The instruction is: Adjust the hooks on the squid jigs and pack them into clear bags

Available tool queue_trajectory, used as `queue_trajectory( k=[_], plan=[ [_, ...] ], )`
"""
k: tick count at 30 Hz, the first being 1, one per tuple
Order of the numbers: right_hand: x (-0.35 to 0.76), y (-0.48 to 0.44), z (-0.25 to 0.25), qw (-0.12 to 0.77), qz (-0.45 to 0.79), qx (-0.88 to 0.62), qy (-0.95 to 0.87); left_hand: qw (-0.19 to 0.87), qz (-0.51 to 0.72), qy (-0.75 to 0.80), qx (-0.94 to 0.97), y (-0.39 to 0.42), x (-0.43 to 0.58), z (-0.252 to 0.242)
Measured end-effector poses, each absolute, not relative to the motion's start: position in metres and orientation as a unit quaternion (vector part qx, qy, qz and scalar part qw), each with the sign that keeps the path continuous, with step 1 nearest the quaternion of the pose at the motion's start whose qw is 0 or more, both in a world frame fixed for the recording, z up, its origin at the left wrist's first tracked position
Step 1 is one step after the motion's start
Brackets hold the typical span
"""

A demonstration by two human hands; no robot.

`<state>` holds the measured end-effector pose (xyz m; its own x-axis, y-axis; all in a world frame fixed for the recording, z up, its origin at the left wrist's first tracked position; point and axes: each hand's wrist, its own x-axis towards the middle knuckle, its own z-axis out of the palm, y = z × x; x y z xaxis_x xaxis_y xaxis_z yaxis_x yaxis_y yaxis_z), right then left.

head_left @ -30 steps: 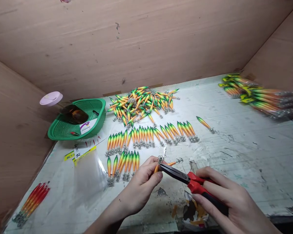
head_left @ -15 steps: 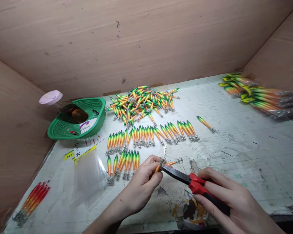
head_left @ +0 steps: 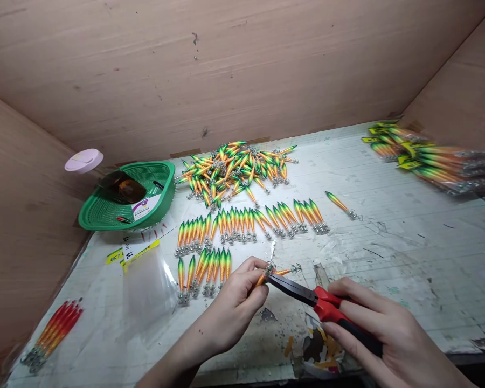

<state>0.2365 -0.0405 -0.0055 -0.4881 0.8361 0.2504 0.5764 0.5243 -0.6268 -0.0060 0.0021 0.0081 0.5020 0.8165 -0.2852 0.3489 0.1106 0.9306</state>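
Note:
Between the thumb and fingers of my left hand (head_left: pixel 242 293) is a squid jig (head_left: pixel 262 278), orange where it shows, its hook end up and the rest hidden in the grip. My right hand (head_left: pixel 383 323) is closed around the red and black handles of a pair of pliers (head_left: pixel 297 290). The plier tips are at the jig's hooks; whether they pinch a hook I cannot tell. Just behind the tips, part of another orange jig (head_left: pixel 283 272) shows with its hooks to the right. Rows of green and orange jigs (head_left: pixel 236 223) lie beyond my left hand.
A heap of jigs (head_left: pixel 230 172) lies at the back. The green basket (head_left: pixel 167 186) at left holds a brown-tinted container (head_left: pixel 123 187). Clear bags (head_left: pixel 149 291) and red jigs (head_left: pixel 59 328) are at left, bagged jigs (head_left: pixel 448 161) at far right. A single jig (head_left: pixel 338 203) lies right of the rows.
The pliers and my right hand have shifted very slightly to the right. My left hand stays almost in place with the jig, and everything else on the table lies as before.

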Motion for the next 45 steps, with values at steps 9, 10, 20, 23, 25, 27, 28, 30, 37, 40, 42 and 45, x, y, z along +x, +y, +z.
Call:
queue_trajectory(
  k=[9,10,20,23,25,27,28,30,37,40,42,45],
  plan=[
    [0.242,-0.044,-0.008,0.258,0.263,-0.448,-0.814,0.600,0.209,0.461,0.619,0.005,-0.007,-0.001],
    [0.246,-0.043,-0.007,0.257,0.255,-0.453,-0.815,0.594,0.212,0.469,0.618,0.006,-0.011,-0.001],
    [0.315,-0.036,-0.052,0.186,-0.008,-0.629,-0.755,0.324,0.152,0.326,0.875,0.029,-0.051,-0.032],
    [0.308,-0.035,-0.058,0.224,0.041,-0.626,-0.746,0.248,0.058,0.273,0.927,0.036,-0.047,-0.040],
    [0.300,-0.037,-0.056,0.248,0.056,-0.623,-0.740,0.218,0.038,0.267,0.938,0.040,-0.045,-0.040],
    [0.295,-0.039,-0.055,0.268,0.057,-0.630,-0.727,0.194,0.038,0.269,0.943,0.043,-0.049,-0.037],
    [0.294,-0.040,-0.054,0.274,0.057,-0.633,-0.722,0.188,0.039,0.270,0.944,0.045,-0.052,-0.036],
    [0.295,-0.042,-0.054,0.274,0.057,-0.636,-0.719,0.184,0.045,0.271,0.944,0.049,-0.062,-0.035],
    [0.297,-0.041,-0.062,0.284,0.058,-0.640,-0.712,0.193,0.093,0.310,0.926,0.056,-0.050,-0.042],
    [0.294,-0.040,-0.067,0.269,0.075,-0.625,-0.729,0.181,0.043,0.253,0.949,0.056,-0.018,-0.047],
    [0.294,-0.040,-0.071,0.258,0.080,-0.607,-0.747,0.171,0.028,0.238,0.956,0.059,-0.006,-0.048],
    [0.299,-0.044,-0.078,0.258,0.078,-0.599,-0.754,0.175,0.028,0.239,0.955,0.064,-0.011,-0.046]
  ],
)
